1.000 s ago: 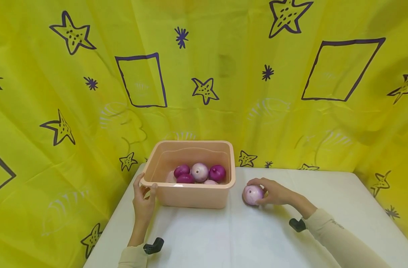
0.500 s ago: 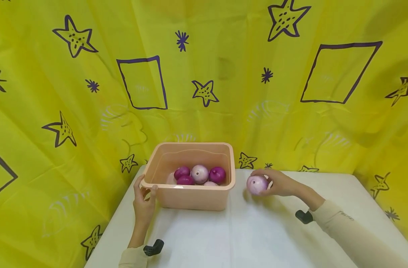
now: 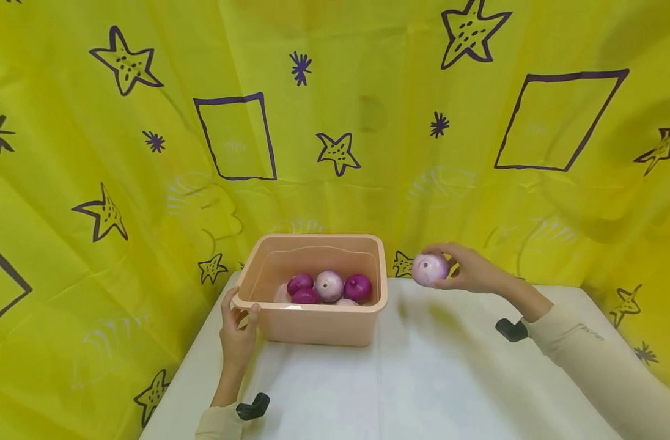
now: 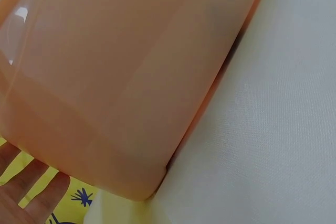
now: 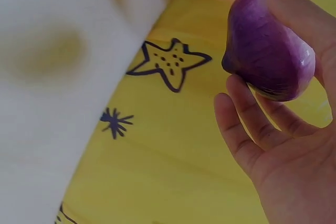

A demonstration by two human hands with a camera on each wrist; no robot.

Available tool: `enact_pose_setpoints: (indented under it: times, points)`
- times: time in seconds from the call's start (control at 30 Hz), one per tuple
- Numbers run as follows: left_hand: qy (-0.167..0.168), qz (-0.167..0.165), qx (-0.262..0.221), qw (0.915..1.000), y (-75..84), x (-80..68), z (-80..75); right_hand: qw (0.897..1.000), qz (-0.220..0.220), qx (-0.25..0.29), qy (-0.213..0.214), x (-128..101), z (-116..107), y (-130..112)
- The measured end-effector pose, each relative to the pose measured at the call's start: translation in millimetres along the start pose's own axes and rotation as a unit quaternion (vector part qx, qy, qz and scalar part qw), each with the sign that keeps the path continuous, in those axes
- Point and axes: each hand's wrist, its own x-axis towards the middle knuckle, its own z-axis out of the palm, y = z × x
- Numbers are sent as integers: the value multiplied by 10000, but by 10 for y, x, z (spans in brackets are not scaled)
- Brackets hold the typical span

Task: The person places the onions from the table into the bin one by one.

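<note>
In the head view a peach plastic bin [image 3: 315,325] stands on the table with several purple and pale onions [image 3: 328,286] inside. My left hand [image 3: 238,336] grips the rim at its front left corner, thumb in front and fingers on the left side. The left wrist view shows those fingers [image 4: 44,192] along the bin's wall [image 4: 115,77]. Right of the bin, my right hand [image 3: 467,269] holds a pale purple onion [image 3: 430,270] in the air, above the table. Seen from the right wrist, this onion [image 5: 268,51] is deep purple on one side, between thumb and fingers.
A white cloth covers the table [image 3: 335,391]. Behind it hangs a yellow curtain [image 3: 379,201] with drawn stars and frames, close to the bin's back. A black device [image 3: 252,406] sits at the left wrist, another black device [image 3: 511,330] at the right.
My right hand has lifted the onion off the table, up and slightly to the right. The left hand stays on the bin, and the bin has not moved.
</note>
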Motion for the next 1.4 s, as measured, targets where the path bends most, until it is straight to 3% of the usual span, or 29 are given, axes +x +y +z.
enact_pose_setpoints:
  times: [0.27, 0.77, 1.4]
  points:
    - [9, -2, 27, 10000, 6, 5, 7, 9996, -35, -137, 224, 141, -214, -124]
    - [-12, -112, 46, 9999, 43, -10, 4, 9989, -133, -249, 379, 338, -410, -316]
    - [4, -117, 52, 9999, 52, -10, 4, 9983, -360, -422, 186, 608, -308, -400]
